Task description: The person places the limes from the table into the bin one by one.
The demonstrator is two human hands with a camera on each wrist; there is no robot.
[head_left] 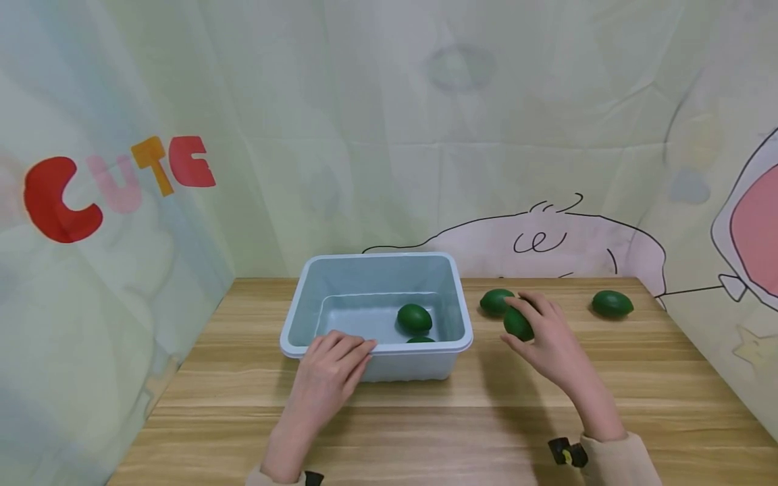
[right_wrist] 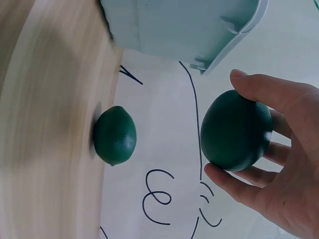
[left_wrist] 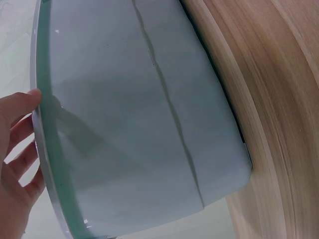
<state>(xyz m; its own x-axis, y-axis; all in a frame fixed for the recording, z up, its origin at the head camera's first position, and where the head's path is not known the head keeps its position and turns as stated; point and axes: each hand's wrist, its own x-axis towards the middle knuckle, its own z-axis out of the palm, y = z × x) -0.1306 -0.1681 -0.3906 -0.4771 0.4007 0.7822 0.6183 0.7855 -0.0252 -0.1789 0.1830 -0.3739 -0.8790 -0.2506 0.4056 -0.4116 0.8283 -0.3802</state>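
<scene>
A pale blue plastic bin stands on the wooden table, with one green lime in full view inside and another lime mostly hidden behind the front wall. My left hand grips the bin's front rim, left of the middle; its fingers reach over the edge. To the right of the bin, my right hand holds a lime between thumb and fingers, raised above the table. Just behind it, a lime lies on the table, partly overlapped by the held one in the head view.
Farther right, near the table's back edge, lies one more lime. A printed curtain with cartoon drawings hangs behind the table and along its sides.
</scene>
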